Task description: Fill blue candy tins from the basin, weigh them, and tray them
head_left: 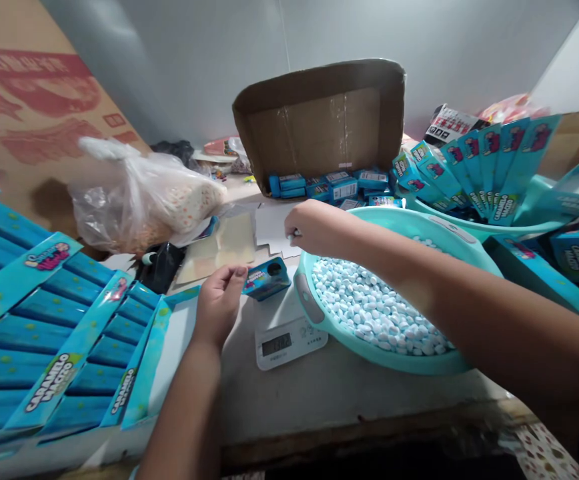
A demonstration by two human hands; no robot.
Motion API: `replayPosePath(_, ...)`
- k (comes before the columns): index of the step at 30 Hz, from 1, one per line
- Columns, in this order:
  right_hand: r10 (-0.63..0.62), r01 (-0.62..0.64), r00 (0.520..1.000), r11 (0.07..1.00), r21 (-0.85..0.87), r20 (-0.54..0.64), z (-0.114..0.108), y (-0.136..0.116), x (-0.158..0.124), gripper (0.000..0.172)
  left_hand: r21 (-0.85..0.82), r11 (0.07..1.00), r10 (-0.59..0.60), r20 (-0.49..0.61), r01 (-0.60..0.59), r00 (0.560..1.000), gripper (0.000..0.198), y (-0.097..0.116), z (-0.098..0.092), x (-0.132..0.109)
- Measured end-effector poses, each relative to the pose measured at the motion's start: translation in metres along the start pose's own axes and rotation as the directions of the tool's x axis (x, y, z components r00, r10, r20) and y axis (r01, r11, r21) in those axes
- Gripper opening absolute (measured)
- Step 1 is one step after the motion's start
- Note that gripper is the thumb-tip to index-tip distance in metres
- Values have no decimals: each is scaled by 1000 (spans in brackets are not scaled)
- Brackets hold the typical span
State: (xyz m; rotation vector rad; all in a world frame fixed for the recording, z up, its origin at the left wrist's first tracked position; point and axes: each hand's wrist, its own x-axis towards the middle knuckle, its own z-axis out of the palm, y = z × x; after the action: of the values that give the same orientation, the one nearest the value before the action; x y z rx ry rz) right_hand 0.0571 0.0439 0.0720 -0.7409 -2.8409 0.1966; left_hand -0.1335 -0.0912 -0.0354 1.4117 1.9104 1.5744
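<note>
My left hand [219, 300] pinches the end of a small blue candy box [264, 280] between thumb and fingers. A dark round opening shows in the box's upper face, and the box is over the back part of a white digital kitchen scale [289, 343] with a lit number display. My right hand [309, 225] is closed just beyond the box, with a bit of a pale candy showing at its fingertips. Beneath my right forearm stands a turquoise basin [399, 363] full of pale blue and white candies [374, 307].
On the left, blue display trays [49, 393] hold rows of candy boxes. Behind are a tied plastic bag [164, 193] and an open cardboard carton [319, 133] with small blue boxes [339, 187]. At right, a second turquoise basin [529, 230] holds fanned blue cartons [484, 167].
</note>
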Motion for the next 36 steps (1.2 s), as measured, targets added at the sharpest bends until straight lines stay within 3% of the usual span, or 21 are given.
replayPosePath(8, -16, 17, 1000, 998, 54, -26, 6, -20, -1, 20, 44, 999, 0, -26, 1, 1000, 61, 0, 4, -1)
replayPosePath(14, -35, 66, 988, 976, 208, -149, 12, -21, 1, 16, 35, 999, -5, -20, 6, 1000, 67, 2, 6, -5)
replayPosePath(24, -87, 95, 995, 975, 202, -49, 20, -32, -2, 18, 38, 998, -46, -38, 47, 998, 69, 6, 8, -5)
replayPosePath(36, -89, 106, 992, 969, 224, -87, 24, -29, -1, 16, 45, 998, -44, -44, 46, 998, 70, 1, 8, -6)
